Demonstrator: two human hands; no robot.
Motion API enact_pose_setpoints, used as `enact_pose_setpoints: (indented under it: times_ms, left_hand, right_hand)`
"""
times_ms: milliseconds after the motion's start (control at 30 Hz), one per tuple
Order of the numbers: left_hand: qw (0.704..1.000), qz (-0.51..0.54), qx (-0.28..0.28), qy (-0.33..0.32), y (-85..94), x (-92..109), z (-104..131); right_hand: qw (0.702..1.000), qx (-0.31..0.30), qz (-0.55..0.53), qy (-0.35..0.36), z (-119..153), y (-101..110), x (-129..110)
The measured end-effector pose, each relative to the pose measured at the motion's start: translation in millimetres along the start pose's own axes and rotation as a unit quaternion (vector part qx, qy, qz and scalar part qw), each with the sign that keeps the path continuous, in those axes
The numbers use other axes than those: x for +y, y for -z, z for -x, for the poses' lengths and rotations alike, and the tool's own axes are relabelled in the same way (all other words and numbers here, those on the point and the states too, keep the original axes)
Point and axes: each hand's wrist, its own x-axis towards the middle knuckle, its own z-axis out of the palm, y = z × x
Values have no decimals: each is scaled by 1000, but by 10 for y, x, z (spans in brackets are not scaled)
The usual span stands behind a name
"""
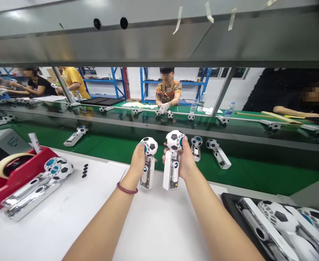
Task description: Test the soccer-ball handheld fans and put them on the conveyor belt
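Note:
My left hand (137, 161) grips a soccer-ball handheld fan (149, 159) upright, thumb on its ball-shaped head. My right hand (185, 161) grips a second soccer-ball fan (173, 159) upright beside it, thumb on the blue centre of its head. Both fans are held above the far edge of the white worktable (154, 224), close together but apart. A dark red band circles my left wrist.
A green conveyor belt (257, 174) runs behind, carrying three more fans (219, 154). Two fans (40, 183) lie at left by a red tape dispenser (9, 177) and small black dots (85, 170). A black tray (284, 224) of fans sits at right. Other people work opposite.

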Motion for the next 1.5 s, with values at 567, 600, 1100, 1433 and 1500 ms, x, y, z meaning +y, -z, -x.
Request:
enact_pose_setpoints:
  times_ms: [567, 600, 1100, 1433, 1500]
  left_hand:
    - [952, 166, -58, 251, 302, -468, 175]
    - [946, 188, -72, 252, 310, -455, 183]
    - [952, 117, -138, 245, 291, -297, 234]
    - [950, 108, -141, 258, 247, -197, 269]
    - [950, 102, -139, 261, 247, -188, 272]
  right_hand:
    - [989, 59, 128, 44, -88, 569, 724]
    - [993, 66, 94, 38, -85, 570, 728]
    - [997, 50, 59, -5, -53, 578, 680]
    - [996, 52, 64, -27, -44, 567, 661]
    - [996, 49, 69, -30, -36, 564, 655]
